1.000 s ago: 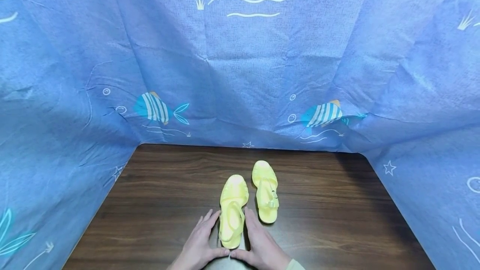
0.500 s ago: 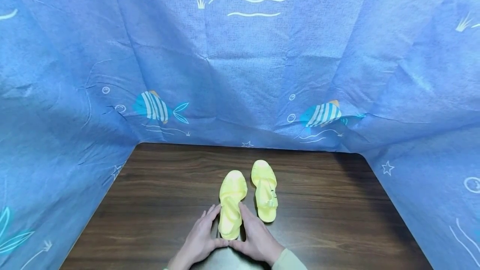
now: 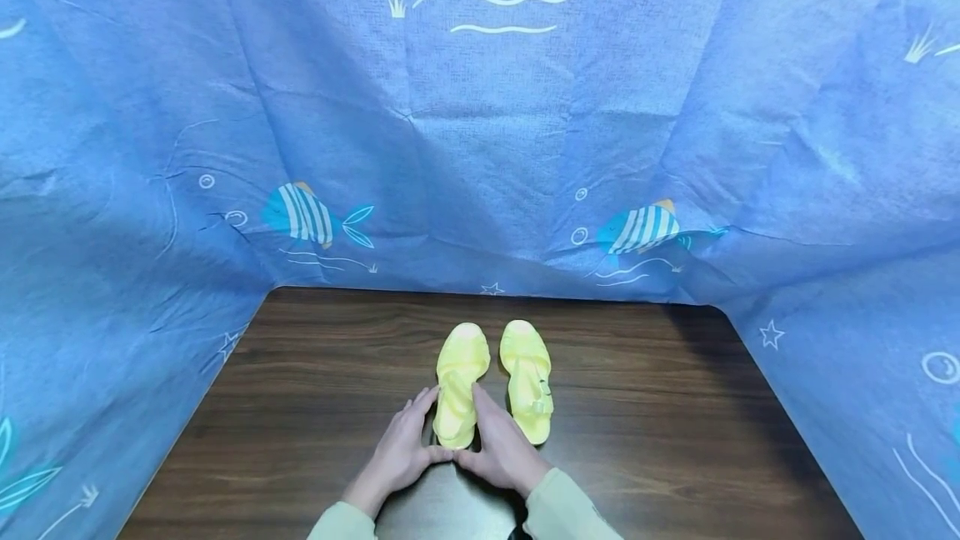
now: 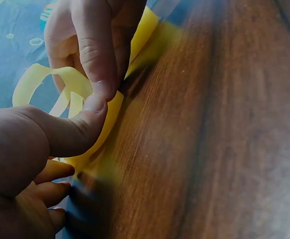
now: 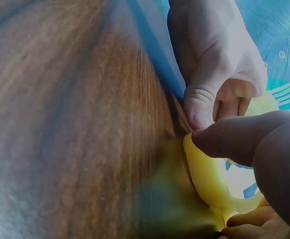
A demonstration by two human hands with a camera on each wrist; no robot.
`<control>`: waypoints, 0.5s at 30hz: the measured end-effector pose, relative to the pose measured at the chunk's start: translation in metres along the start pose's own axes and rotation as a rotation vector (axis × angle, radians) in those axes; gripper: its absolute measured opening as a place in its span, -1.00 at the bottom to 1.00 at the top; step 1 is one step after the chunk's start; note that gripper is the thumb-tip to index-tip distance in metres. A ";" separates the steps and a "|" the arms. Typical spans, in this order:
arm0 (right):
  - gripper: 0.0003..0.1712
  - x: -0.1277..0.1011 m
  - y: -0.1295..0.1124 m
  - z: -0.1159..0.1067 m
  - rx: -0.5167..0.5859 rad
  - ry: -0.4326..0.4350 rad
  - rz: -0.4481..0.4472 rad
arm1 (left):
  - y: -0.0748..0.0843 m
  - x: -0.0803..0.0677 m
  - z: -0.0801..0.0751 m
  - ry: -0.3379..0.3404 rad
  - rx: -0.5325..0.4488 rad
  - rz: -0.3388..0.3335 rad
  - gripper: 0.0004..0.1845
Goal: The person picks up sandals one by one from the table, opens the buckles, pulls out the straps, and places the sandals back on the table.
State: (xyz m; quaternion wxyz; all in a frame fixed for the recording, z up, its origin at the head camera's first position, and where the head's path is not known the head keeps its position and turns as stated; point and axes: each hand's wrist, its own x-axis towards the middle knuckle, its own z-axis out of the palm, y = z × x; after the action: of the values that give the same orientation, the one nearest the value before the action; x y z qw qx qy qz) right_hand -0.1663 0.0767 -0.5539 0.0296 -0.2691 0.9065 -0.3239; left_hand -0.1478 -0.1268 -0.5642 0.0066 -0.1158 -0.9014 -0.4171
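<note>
Two yellow strappy sandals lie side by side on a dark wooden table [image 3: 315, 373], toes pointing away from me. My left hand [image 3: 403, 445] and right hand [image 3: 500, 442] flank the heel end of the left sandal [image 3: 459, 373]. The fingers lie straight along its sides, and the thumbs meet behind the heel. In the left wrist view a thumb [image 4: 60, 134] presses the left sandal's [image 4: 110, 112] yellow heel rim. The right wrist view shows another thumb [image 5: 234, 134] on the same sandal [image 5: 204, 174]. The right sandal [image 3: 527, 377] lies untouched just beside my right hand.
Blue cloth with fish prints [image 3: 480, 148] hangs behind the table and drapes down both sides. Pale green sleeves [image 3: 562, 507] cover my wrists at the near edge. Bare wood spreads to the left and right of the sandals.
Both hands have slid the left sandal away from me, so its toe now lines up with the right sandal's. The right sandal has stayed put.
</note>
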 end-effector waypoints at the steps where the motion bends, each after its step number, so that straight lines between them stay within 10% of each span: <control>1: 0.24 0.001 0.000 0.000 0.007 0.002 0.006 | 0.000 0.002 0.000 0.000 0.000 0.003 0.06; 15: 0.22 0.014 0.002 -0.001 0.011 -0.009 0.037 | -0.002 0.013 0.000 -0.001 0.012 0.009 0.02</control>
State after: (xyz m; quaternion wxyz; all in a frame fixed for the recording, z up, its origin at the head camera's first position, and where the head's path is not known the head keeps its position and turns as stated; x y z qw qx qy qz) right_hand -0.1797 0.0713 -0.5521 0.0412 -0.2535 0.9094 -0.3273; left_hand -0.1607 -0.1256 -0.5640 0.0087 -0.1202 -0.9033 -0.4117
